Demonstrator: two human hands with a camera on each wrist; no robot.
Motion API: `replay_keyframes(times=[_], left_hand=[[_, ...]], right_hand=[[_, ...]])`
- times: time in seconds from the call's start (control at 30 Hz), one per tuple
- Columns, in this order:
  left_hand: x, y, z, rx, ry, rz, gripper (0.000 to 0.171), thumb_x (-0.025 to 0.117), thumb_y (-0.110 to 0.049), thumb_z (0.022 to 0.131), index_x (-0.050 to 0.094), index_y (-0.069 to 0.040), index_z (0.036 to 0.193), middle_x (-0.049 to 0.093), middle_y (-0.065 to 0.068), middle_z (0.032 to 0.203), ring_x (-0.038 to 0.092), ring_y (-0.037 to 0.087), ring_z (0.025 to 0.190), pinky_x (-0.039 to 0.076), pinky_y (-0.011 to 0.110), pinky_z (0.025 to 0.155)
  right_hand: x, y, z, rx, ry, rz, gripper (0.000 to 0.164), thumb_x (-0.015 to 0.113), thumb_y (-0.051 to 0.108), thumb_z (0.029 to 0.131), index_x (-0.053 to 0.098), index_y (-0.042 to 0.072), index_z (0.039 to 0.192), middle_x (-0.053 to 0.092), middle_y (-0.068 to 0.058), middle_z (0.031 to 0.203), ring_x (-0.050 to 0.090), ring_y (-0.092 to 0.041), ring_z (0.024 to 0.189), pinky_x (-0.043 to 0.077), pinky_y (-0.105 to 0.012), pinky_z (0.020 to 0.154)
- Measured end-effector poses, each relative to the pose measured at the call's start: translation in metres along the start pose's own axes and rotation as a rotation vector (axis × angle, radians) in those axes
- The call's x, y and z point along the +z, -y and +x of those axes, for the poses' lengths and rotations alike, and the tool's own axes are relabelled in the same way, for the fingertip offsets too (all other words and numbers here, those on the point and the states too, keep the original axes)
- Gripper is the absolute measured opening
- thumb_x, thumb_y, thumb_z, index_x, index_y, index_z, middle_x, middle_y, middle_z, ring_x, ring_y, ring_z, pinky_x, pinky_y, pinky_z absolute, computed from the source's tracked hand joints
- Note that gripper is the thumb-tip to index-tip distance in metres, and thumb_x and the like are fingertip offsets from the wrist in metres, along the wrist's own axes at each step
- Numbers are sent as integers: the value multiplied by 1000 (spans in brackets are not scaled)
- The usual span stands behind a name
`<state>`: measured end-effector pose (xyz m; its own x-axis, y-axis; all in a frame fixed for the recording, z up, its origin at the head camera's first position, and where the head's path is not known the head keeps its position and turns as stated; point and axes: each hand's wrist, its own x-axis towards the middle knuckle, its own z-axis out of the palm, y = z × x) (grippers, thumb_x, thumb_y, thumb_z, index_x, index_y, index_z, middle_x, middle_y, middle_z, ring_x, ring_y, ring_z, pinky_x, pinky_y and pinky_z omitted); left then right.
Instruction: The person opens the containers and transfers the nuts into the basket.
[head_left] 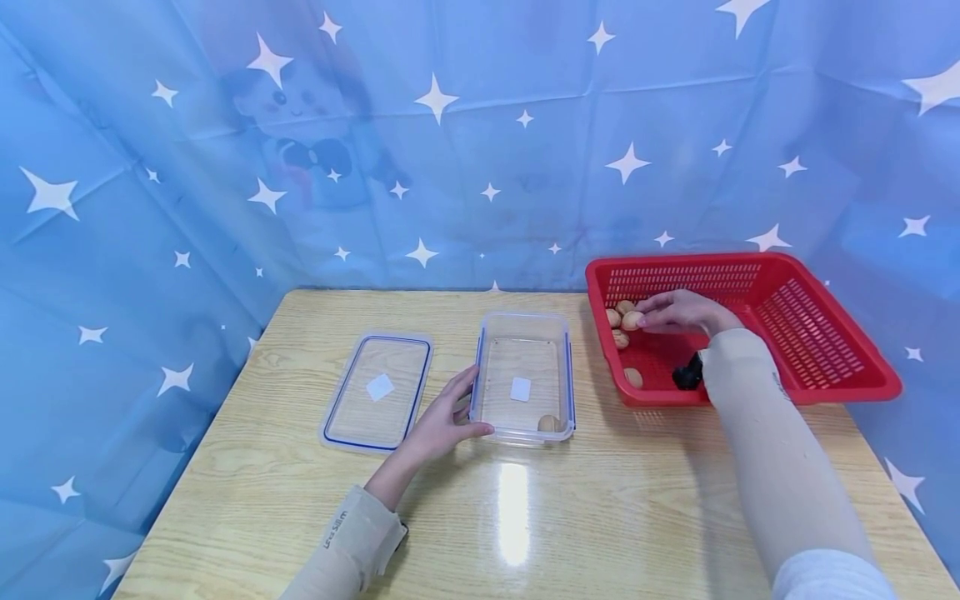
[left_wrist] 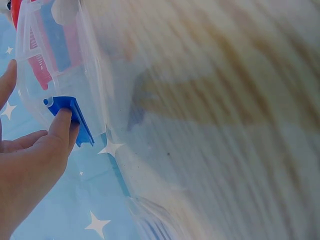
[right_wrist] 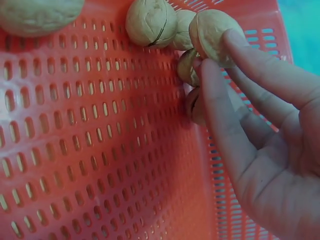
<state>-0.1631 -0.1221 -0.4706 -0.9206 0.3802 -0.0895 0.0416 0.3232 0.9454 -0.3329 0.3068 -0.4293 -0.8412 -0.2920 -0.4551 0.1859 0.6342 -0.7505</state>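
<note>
My right hand [head_left: 682, 312] reaches into the red basket [head_left: 885, 379] and pinches a walnut [right_wrist: 215, 35] between thumb and fingertips. Several more walnuts [right_wrist: 151, 22] lie against the basket's left wall, beside and behind the held one; another walnut [head_left: 633, 377] sits at the front left corner. My left hand [head_left: 442, 421] rests against the left side of a clear plastic container [head_left: 521, 350], thumb at its front rim. In the left wrist view, its fingers touch a blue latch flap [left_wrist: 72, 117]. One walnut [head_left: 549, 423] lies in the container's front right corner.
A clear lid with a blue seal [head_left: 378, 396] lies flat on the wooden table [head_left: 600, 508], left of the container. Behind the table hangs a blue curtain [head_left: 495, 150] with white stars. A black wrist camera [head_left: 687, 374] sits under my right wrist.
</note>
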Motion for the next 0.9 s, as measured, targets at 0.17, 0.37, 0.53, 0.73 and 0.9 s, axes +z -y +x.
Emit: replay_keyframes(times=[0.17, 0.37, 0.53, 0.73, 0.9], left_hand=[[0, 1, 0, 5, 7, -10, 96, 78, -13, 86, 17, -9, 160, 13, 14, 168, 27, 41, 150, 39, 45, 119], [0, 1, 0, 9, 11, -6, 96, 77, -14, 86, 17, -8, 160, 13, 14, 168, 27, 41, 150, 39, 44, 119], [0, 0, -1, 11, 14, 5, 96, 78, -14, 86, 16, -7, 160, 12, 13, 168, 27, 41, 150, 40, 43, 119], [0, -1, -1, 3, 17, 8, 97, 78, -14, 86, 16, -8, 160, 13, 12, 168, 27, 39, 150, 40, 41, 119], [-1, -1, -1, -1, 12, 12, 97, 78, -15, 86, 16, -10, 160, 13, 11, 168, 28, 38, 150, 40, 41, 119]], right_hand=[[-1, -3, 0, 11, 16, 9, 66, 70, 25, 93, 42, -6, 144, 54, -22, 136, 61, -24, 114, 59, -45, 101], [-1, -7, 2, 24, 31, -8, 62, 69, 24, 94, 46, -8, 142, 56, -24, 135, 64, -21, 111, 59, -46, 101], [0, -6, 3, 24, 30, 12, 61, 68, 22, 95, 44, -12, 140, 58, -26, 129, 69, -22, 106, 56, -49, 103], [-1, -5, 2, 50, 25, 34, 63, 68, 19, 95, 39, -12, 142, 57, -24, 128, 69, -20, 104, 51, -52, 107], [-1, -2, -2, 51, 10, 38, 66, 66, 18, 96, 35, -9, 148, 41, -32, 146, 61, -33, 120, 50, -53, 109]])
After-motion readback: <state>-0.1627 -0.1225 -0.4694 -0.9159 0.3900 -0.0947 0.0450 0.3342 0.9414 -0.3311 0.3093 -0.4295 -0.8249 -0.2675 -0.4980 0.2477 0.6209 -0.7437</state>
